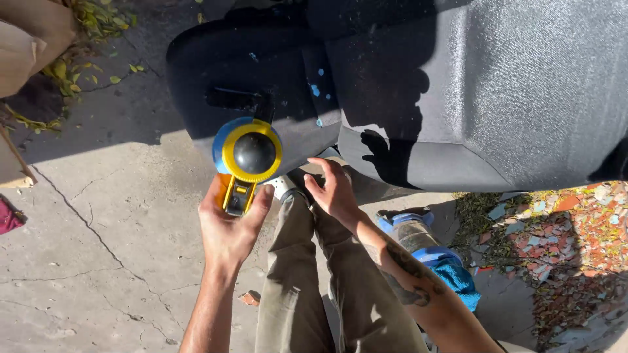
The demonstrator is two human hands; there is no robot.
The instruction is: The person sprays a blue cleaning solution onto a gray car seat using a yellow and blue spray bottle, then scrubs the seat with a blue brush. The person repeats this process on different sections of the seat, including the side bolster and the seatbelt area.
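Down at the left, we see cracked concrete floor (98,216) with fallen leaves (78,72) near the top corner. Moving right, our left hand (229,225) has its grip wrapped around the yellow handle of a blue-and-yellow handheld power tool (247,153), fingers and thumb pressed on either side, so the tool sits upright just in front of a dark grey car seat (458,91). We judge the tool rigid and fairly heavy at its round head, its hard plastic a little slick, so the handle below the head is the sound place to hold it. Further right, our right hand (333,189) reaches to the seat's lower edge, fingers loosely spread, pinching nothing that we can see. Beyond it a blue canister (418,238) and blue cloth (458,281) lie beside broken tile rubble (562,229).
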